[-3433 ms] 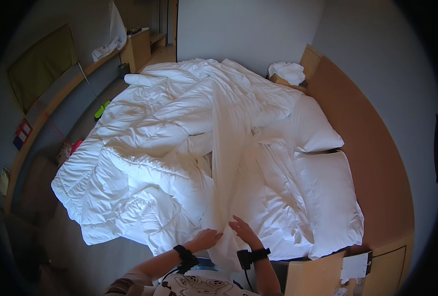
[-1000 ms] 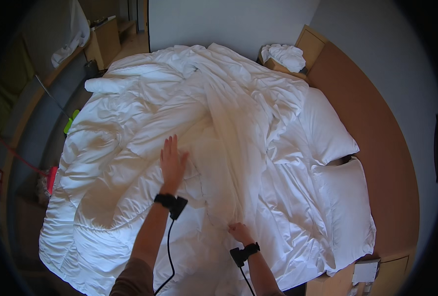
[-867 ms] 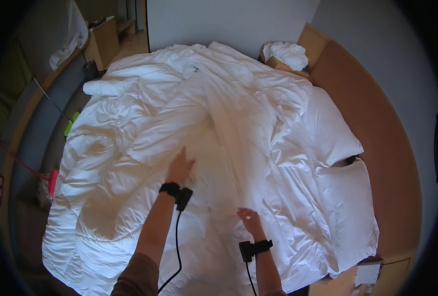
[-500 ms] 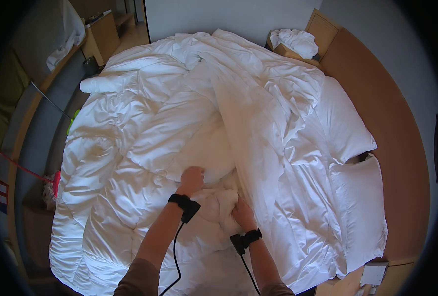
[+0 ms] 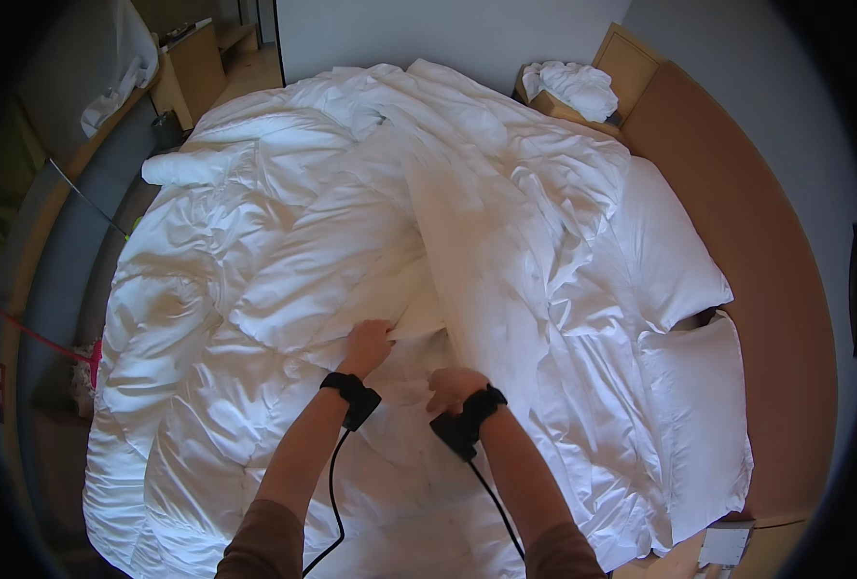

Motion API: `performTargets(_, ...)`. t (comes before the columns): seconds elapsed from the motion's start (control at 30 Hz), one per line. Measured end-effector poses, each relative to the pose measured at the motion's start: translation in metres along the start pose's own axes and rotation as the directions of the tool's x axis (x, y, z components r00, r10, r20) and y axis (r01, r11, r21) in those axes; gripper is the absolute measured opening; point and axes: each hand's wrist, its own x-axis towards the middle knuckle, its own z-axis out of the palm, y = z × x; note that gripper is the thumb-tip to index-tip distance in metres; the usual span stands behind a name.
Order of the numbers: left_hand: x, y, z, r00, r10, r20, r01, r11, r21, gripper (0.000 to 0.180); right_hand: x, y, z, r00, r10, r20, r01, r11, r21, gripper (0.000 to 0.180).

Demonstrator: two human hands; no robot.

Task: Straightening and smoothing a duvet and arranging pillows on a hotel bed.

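Observation:
A rumpled white duvet [image 5: 178,357] spreads over the bed, and a thinner white cover [image 5: 482,261] lies in long folds across its middle. My left hand [image 5: 371,345] is closed on the edge of the duvet, near where the two layers meet. To the right and slightly nearer, my right hand [image 5: 456,389] hovers over the fabric, its fingers loosely bent and apart, with nothing seen in them. Each wrist wears a black strap with a small box and a cable.
Two white pillows [image 5: 694,415] lie along the brown headboard [image 5: 776,318] at the right. Bunched white cloth [image 5: 575,89] sits on the far nightstand. A red-handled broom [image 5: 38,333] and a long grey handle [image 5: 86,198] lean at the left by the bench. A bin [image 5: 166,130] stands at the far left.
My right hand has let go of the bunched duvet edge and moved slightly left and away from me. The fabric it held now lies flatter. My left hand keeps its hold.

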Motion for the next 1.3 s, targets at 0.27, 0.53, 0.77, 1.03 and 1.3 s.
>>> performTargets(0.27, -0.008, 0.016, -0.027, 0.998, -0.061, 0.035, 0.068, 0.957, -0.280, 0.019, 0.077, 0.007, 0.051, 0.754, 0.223, -0.618, -0.027, 0.950, 0.311, 0.037)
performTargets(0.53, 0.024, 0.055, -0.144, 0.862, -0.074, -0.502, -0.088, 0.953, -0.291, 0.017, 0.037, -0.057, -0.059, 0.132, 0.265, -0.955, 0.587, 0.756, 0.291, 0.021)
performTargets(0.77, 0.039, 0.062, -0.132, 0.911, 0.226, -0.345, -0.232, 0.972, 0.022, 0.045, 0.137, -0.023, -0.103, 0.296, -0.130, -0.946, 0.612, 0.787, 0.084, 0.048)
performTargets(1.03, -0.019, -0.025, -0.010, 0.990, -0.125, 0.062, 0.134, 0.973, -0.188, 0.058, 0.075, 0.029, 0.002, 0.731, 0.012, -0.682, 0.308, 0.886, 0.346, 0.069)
performTargets(1.3, 0.009, 0.027, 0.031, 0.887, -0.423, 0.184, 0.354, 0.879, 0.319, 0.046, 0.014, 0.038, 0.070, 0.875, 0.052, -0.482, 0.350, 0.620, 0.703, 0.082)
